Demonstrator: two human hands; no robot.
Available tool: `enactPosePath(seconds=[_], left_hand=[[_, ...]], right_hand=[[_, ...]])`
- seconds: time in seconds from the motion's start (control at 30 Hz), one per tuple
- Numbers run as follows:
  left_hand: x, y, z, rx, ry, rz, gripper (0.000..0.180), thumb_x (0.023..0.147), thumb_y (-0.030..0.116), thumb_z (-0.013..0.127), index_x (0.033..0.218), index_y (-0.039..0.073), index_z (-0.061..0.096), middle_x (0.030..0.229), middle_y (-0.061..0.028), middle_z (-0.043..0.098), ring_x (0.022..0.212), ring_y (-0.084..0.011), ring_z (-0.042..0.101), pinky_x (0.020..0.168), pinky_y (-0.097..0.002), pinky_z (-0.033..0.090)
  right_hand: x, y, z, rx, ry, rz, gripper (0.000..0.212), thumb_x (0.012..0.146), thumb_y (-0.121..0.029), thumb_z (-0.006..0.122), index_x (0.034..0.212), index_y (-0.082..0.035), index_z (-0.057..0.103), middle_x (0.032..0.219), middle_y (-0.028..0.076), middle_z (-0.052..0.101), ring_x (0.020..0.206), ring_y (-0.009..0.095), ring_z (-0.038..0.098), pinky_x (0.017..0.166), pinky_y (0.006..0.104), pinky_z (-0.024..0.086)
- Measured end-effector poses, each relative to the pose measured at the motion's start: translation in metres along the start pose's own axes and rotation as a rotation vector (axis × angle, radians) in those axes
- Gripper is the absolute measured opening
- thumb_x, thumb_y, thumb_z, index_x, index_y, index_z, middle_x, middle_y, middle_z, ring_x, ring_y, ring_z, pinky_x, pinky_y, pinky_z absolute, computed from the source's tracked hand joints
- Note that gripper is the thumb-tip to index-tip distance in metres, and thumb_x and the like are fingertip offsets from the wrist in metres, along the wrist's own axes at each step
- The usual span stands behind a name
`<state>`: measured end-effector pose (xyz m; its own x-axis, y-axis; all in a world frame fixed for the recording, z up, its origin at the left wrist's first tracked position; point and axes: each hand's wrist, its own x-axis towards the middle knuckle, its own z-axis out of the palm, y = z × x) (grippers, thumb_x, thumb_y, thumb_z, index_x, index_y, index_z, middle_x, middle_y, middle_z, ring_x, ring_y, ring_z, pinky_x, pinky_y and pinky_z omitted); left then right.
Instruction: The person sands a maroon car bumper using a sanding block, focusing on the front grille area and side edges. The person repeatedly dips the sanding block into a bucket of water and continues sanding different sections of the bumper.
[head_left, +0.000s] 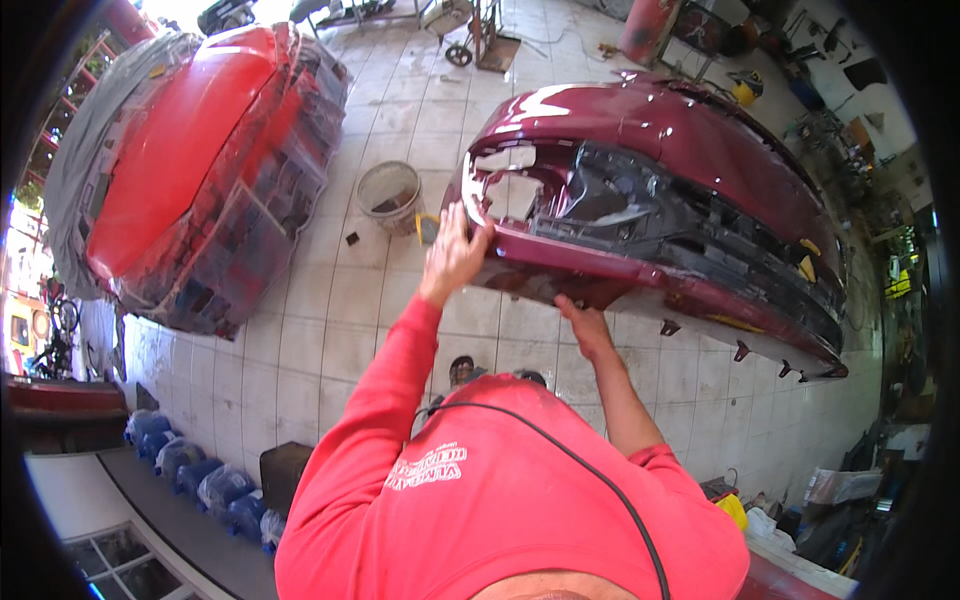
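Observation:
A glossy dark red car front end (730, 150) stands before me, with a black grille area and an open headlight hole showing inner parts. Along its near side runs a dark red bumper (590, 258) with several dark tabs on its lower edge. My left hand (455, 258) grips the bumper's left corner beside the headlight hole, fingers laid over the edge and thumb toward the inside. Farther right, my right hand (585, 325) holds the near lower edge, thumb against it; its other fingers are mostly hidden beneath.
At left stands a bright red car front (190, 150) wrapped in plastic and paper. A pale bucket (390, 195) sits on the tiled floor (390, 330) between the two. Several blue water jugs (200, 475) line the lower left. A wheeled machine (465, 30) is at the back.

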<state>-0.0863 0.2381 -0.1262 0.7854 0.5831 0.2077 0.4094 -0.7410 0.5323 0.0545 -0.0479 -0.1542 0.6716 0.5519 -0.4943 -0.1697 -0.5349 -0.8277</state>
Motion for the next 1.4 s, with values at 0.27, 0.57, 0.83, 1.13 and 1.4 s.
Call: enactPosePath(seconds=[0.27,0.57,0.83,1.13,1.4], left_hand=[[-0.043,0.076,-0.028,-0.190,0.004,-0.106,0.102,0.104,0.069,0.049,0.160,-0.015,0.030,0.165,-0.0383,0.032,0.159,-0.0474,0.025,0.130,-0.0478,0.025],[-0.031,0.084,-0.024,-0.180,0.045,-0.156,0.113,0.098,0.077,0.051,0.160,-0.015,0.028,0.166,-0.0392,0.029,0.160,-0.0471,0.025,0.127,-0.0506,0.031],[-0.003,0.026,-0.026,-0.297,-0.092,-0.442,0.108,0.102,0.079,0.037,0.162,-0.010,0.029,0.168,-0.0329,0.031,0.161,-0.0400,0.027,0.129,-0.0462,0.029],[-0.050,0.073,-0.052,0.012,0.030,0.186,0.069,0.091,0.024,0.076,0.153,0.005,0.053,0.158,-0.0186,0.053,0.141,-0.0349,0.056,0.105,-0.0452,0.056],[-0.041,0.126,-0.011,0.021,0.379,0.349,0.051,0.095,0.019,0.064,0.142,0.000,0.062,0.150,-0.0187,0.060,0.149,-0.0334,0.051,0.113,-0.0420,0.053]], right_hand=[[0.008,0.011,-0.004,0.072,0.068,-0.066,0.080,0.087,-0.061,0.083,0.133,0.004,0.071,0.125,0.016,0.074,0.113,0.024,0.067,0.098,0.0387,0.050],[0.033,0.035,-0.011,0.204,0.018,-0.097,0.059,0.098,-0.042,0.080,0.134,0.003,0.069,0.131,0.008,0.069,0.109,0.017,0.067,0.093,0.0361,0.056],[0.024,0.023,-0.006,0.213,-0.026,-0.077,0.064,0.099,-0.044,0.079,0.137,0.006,0.065,0.137,0.009,0.067,0.115,0.018,0.065,0.095,0.0365,0.055],[0.033,0.025,-0.016,0.162,-0.013,-0.042,0.065,0.100,-0.044,0.077,0.138,0.008,0.064,0.142,0.013,0.065,0.122,0.020,0.064,0.098,0.0368,0.055],[0.029,0.021,-0.008,0.258,-0.037,-0.112,0.062,0.101,-0.041,0.075,0.137,0.008,0.065,0.135,0.012,0.069,0.118,0.021,0.067,0.102,0.0356,0.054]])
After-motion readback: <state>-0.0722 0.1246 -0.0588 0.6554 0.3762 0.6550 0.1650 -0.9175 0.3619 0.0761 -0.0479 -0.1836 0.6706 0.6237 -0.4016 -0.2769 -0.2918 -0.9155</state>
